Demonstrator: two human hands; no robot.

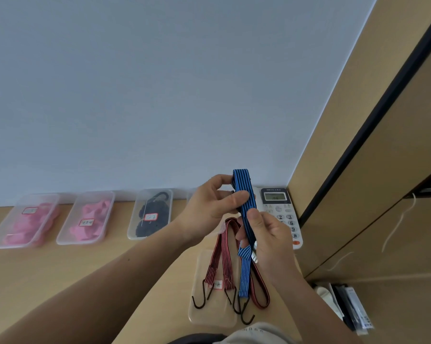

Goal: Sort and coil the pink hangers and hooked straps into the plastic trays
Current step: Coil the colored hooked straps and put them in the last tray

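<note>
Forearms are reaching in from the bottom edge, and the left hand [209, 207] is pinching the folded top of the blue strap [244, 192] between thumb and curled fingers. The right hand [269, 242] is pinching the same strap lower down, thumb pressing on its face. The strap is standing upright above the desk [160, 269], its loose tail hanging over the right side of the near clear tray [209, 319], where the red straps [222, 259] are lying. The webbing is looking flat, ribbed and elastic, striped lengthwise, so the fold is probably straining to spring open if either pinch is loosening. The dark wire hook [246, 316] on the dangling end is sitting right among the red straps' hooks, and it is likely risking a snag that would be dragging them out. The tray is looking thin, light and glossy, so a caught hook could be tipping or sliding it. Along the wall, two trays of pink hangers [85, 219] and one tray of black items [150, 214] are sitting well apart from the hands; a telephone [281, 209] is sitting close behind them.
</note>
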